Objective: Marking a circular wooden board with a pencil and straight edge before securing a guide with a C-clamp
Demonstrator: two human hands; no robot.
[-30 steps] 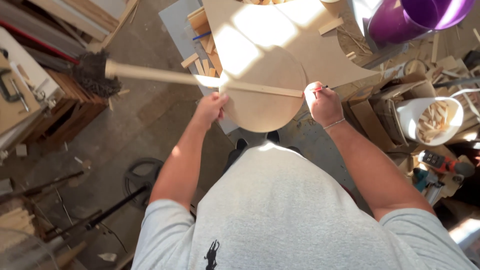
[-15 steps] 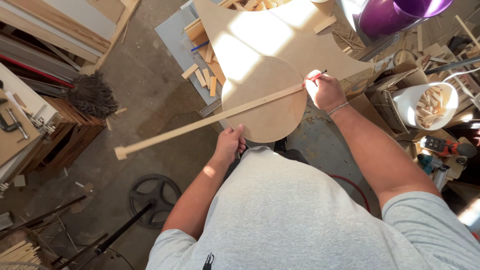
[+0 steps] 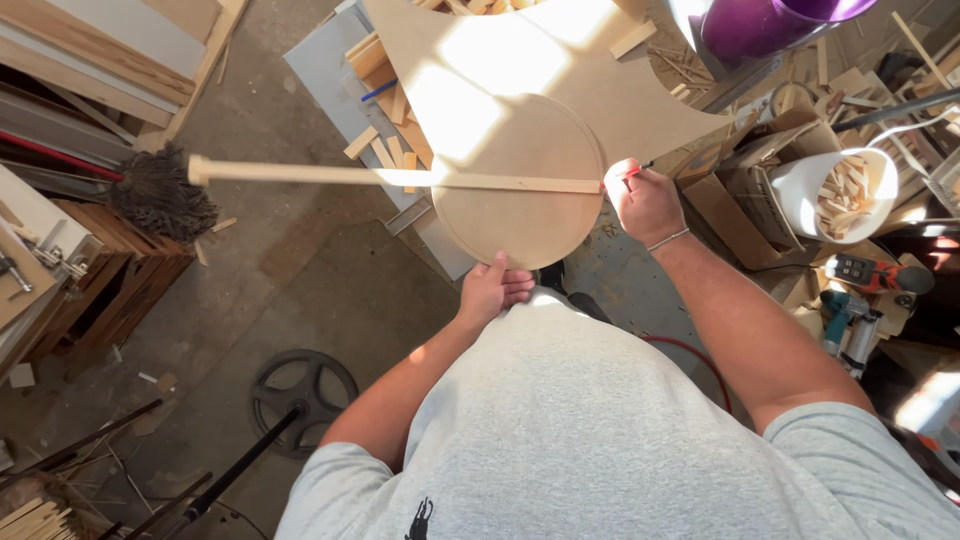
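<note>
So the big tan board (image 3: 540,80) has a rounded end sticking out toward the person, and a long thin wood strip (image 3: 390,177) lies flat across it, reaching way out to the left over the concrete floor (image 3: 300,290). The right hand (image 3: 645,203) is closed around a pencil (image 3: 637,170) right at the strip's right end, tip against the board's edge. The left hand (image 3: 492,288) sits at the near rim of the rounded end, fingers curled on it, gripping the edge. Off to the left there's a broom head (image 3: 160,195), and on the right a white bucket (image 3: 835,195) full of wood offcuts beside a cardboard box (image 3: 735,205).
</note>
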